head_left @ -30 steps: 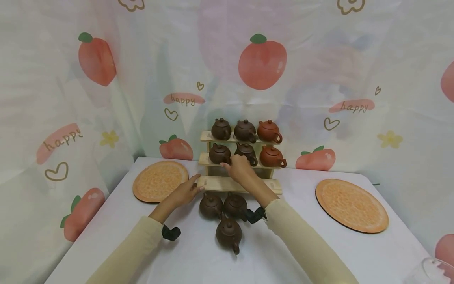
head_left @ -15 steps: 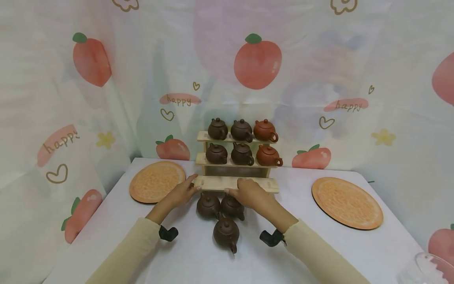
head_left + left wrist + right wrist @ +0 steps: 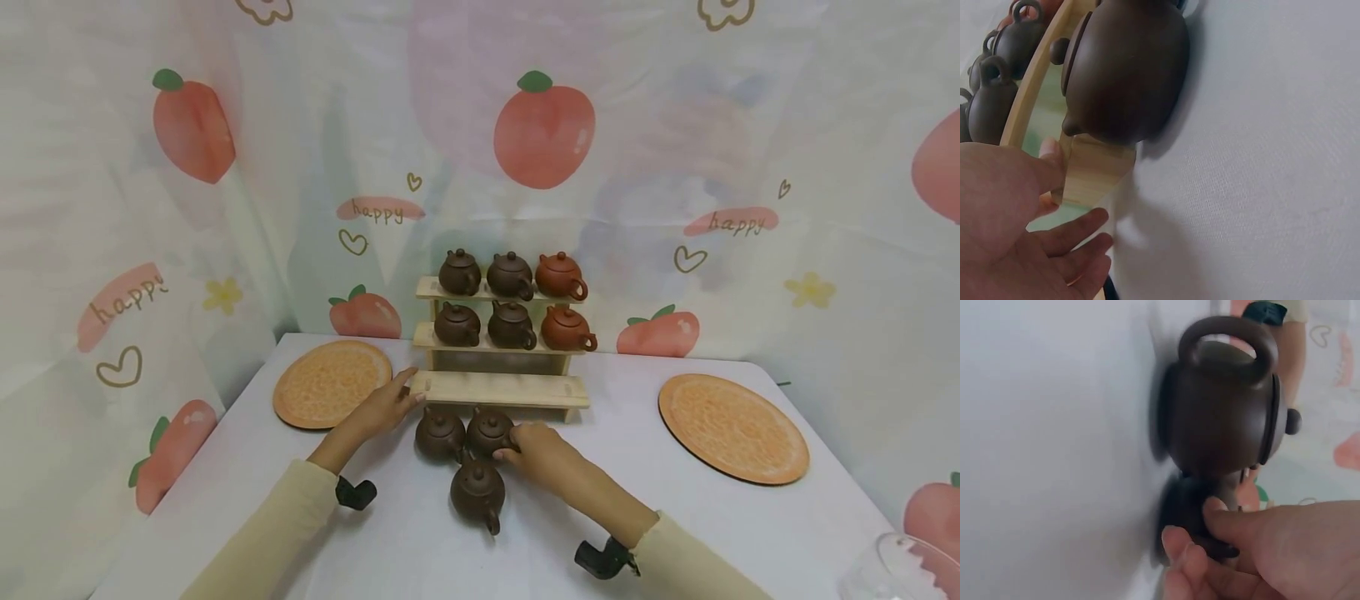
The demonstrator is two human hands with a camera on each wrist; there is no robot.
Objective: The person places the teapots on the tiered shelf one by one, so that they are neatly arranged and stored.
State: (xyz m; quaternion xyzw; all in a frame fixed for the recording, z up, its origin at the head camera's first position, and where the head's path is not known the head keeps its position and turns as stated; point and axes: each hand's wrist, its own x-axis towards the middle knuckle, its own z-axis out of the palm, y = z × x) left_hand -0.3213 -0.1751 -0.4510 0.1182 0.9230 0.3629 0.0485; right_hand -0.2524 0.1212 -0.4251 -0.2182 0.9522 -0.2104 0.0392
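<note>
Below a three-tier wooden stand [image 3: 498, 389], three dark brown teapots sit on the white table. My right hand [image 3: 551, 458] pinches the handle of the back right teapot [image 3: 489, 429]; the right wrist view has thumb and fingers at that dark handle. Beside it on the left is another teapot [image 3: 440, 435]. Nearer to me stands the third teapot [image 3: 477, 493], handle towards the front. My left hand [image 3: 381, 407] holds the left end of the stand's bottom board, thumb [image 3: 1050, 156] at its edge and other fingers spread.
Two dark brown teapots and one reddish teapot [image 3: 560, 275] fill the top tier, with the same mix on the middle tier. Round orange-patterned mats lie left [image 3: 333, 385] and right [image 3: 735, 429]. A clear container [image 3: 896, 571] is at the front right corner.
My right hand has come down from the middle-tier teapots, past the bottom board, to the handle of the back right teapot on the table. The left hand keeps its place on the stand.
</note>
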